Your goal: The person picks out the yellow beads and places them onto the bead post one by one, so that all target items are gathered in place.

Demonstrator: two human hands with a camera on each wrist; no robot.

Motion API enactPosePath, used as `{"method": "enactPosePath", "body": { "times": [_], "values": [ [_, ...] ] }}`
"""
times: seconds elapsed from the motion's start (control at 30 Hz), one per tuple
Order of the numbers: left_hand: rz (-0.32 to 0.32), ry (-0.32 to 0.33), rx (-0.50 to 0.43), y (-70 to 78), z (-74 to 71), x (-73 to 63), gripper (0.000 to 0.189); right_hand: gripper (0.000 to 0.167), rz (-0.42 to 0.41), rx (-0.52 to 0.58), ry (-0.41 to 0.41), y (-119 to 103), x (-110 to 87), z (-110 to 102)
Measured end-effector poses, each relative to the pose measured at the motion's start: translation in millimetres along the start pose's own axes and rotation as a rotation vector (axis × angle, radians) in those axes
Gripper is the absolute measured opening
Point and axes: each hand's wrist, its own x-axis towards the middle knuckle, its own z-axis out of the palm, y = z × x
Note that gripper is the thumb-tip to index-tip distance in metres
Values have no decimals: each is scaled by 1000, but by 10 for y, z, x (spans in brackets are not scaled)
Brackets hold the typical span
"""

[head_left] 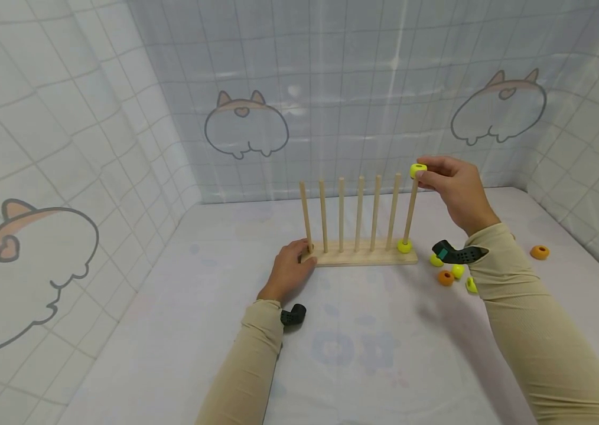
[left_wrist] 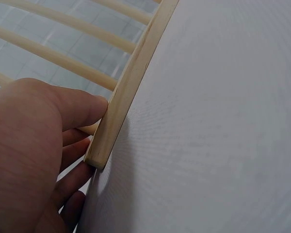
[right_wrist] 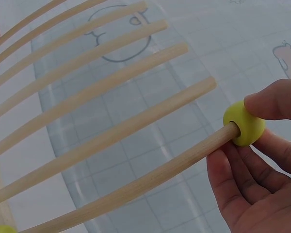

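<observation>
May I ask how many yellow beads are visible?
5: one bead in the right hand, atop the rightmost rod; another at that rod's base; three on the table beside the rack. The right sleeve may hide more.

Gridded sheeting (head_left: 363, 88) with cartoon animals (head_left: 246, 130) hangs around a pale tabletop (head_left: 193, 283).

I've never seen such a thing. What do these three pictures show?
No robot here: just a person's bare left hand and right hand. The wide picture is from the head, the others from each wrist. On the pale surface stands a wooden rack with seven pegs. Loose yellow beads and orange beads lie to its right. The left hand grips the rack's left end. The right hand pinches a yellow bead at the tip of the rightmost peg; another yellow bead sits at its foot.
</observation>
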Motion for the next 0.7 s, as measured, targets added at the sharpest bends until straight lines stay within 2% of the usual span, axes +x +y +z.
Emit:
{"method": "enactPosePath", "body": {
  "times": [0.4,0.7],
  "values": [
    [10,0,-9,10,-6,-11,47,39,5,65,-10,5,0,-13],
    [2,16,-8,-4,0,-2,47,40,-3,6,-21,11,7,-19]
  ]
}}
